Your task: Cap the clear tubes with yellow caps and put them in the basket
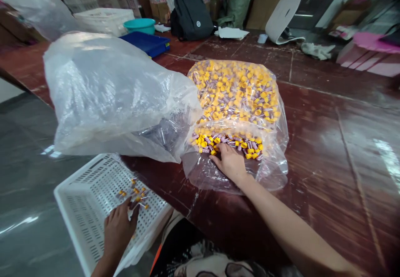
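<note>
My right hand (230, 162) reaches into the mouth of a clear plastic bag (236, 89) full of small yellow-capped pieces with purplish patterned bodies. Its fingertips touch the pieces (215, 140) at the opening; whether they grip one is hidden. Low on the left, my left hand (120, 227) is inside a white perforated basket (67, 210), thumb and fingers apart. Several yellow-tipped pieces (137, 191) lie or drop just beyond its fingertips, slightly blurred. A large cloudy plastic bag (109, 93) lies left of the clear bag, partly overlapping it.
The dark red table (312, 160) carries a blue tray (146, 43), a teal basin (140, 26), a white crate (104, 21) and a black backpack (192, 16) towards the back. Pink boxes (368, 54) stand at the right. The basket is below the table's near edge.
</note>
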Demonstrator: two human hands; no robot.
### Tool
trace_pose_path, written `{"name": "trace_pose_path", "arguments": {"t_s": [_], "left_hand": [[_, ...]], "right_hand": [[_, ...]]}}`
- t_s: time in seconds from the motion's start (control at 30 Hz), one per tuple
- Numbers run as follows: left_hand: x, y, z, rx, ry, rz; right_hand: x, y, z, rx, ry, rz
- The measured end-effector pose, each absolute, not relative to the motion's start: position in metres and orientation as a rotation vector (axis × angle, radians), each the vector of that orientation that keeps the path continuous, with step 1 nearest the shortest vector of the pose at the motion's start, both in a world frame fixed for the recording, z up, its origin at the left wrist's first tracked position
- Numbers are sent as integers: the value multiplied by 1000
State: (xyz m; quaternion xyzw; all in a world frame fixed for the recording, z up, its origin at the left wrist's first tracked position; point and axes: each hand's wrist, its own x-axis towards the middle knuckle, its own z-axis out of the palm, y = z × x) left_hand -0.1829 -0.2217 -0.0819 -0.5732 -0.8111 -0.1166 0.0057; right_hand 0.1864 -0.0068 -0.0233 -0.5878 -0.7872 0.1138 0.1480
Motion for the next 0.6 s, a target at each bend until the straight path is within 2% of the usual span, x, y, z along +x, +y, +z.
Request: {"name": "trace_pose_path", "arguments": {"t_s": [0.07,0.23,0.37,0.47,0.53,0.6], "left_hand": [[-178,-216,-73,-1746,-2419,-369],[-111,-122,0,-1897,-1905,-803],[-75,-32,33,-2191,-1880,-577],[-71,-3,37,-2393,-1910,-511],[-69,-9,40,-2386,-1984,-789],[-62,-29,43,-2324,-2138,-1291]], "right_hand": [[183,-9,-27,-1678,-2292,256],[182,-19,-22,-1657,-2232,213],[191,-27,-8,-1604,-2117,303],[203,-34,-1,-1522,-1974,502],[207,-39,2,-1442,-1820,697],[205,-44,6,-1344,-1663,884]]}}
